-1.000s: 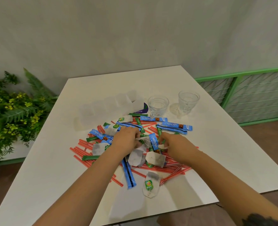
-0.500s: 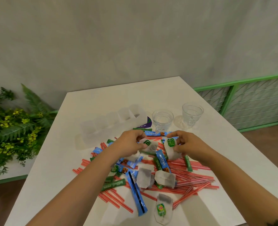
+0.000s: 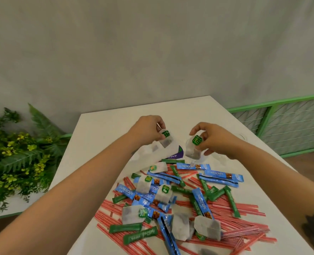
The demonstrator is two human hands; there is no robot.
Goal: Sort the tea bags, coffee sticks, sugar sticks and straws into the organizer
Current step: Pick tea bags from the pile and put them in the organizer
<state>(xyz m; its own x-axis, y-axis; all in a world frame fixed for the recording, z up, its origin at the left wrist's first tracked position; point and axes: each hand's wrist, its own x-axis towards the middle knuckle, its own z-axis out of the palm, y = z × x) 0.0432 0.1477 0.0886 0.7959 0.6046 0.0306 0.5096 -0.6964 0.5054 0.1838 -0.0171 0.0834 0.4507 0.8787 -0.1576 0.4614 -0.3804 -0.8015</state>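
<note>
The white bench [image 3: 97,162] fills the lower middle of the frame. A messy pile of straws [image 3: 235,208], coffee sticks [image 3: 201,201] and tea bags [image 3: 206,227] lies on it. Above the pile, the left hand [image 3: 147,129] has its grip pinched on one tea bag [image 3: 166,140]; the right hand [image 3: 215,140] pinches another tea bag [image 3: 194,150].

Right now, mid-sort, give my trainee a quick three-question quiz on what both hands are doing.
1. True or false: the left hand pinches a tea bag.
2. What does the right hand hold? A) straw B) coffee stick C) tea bag
3. Fill in: the red straws lie on the ____.

Key: 1 true; 2 C; 3 table.
</note>
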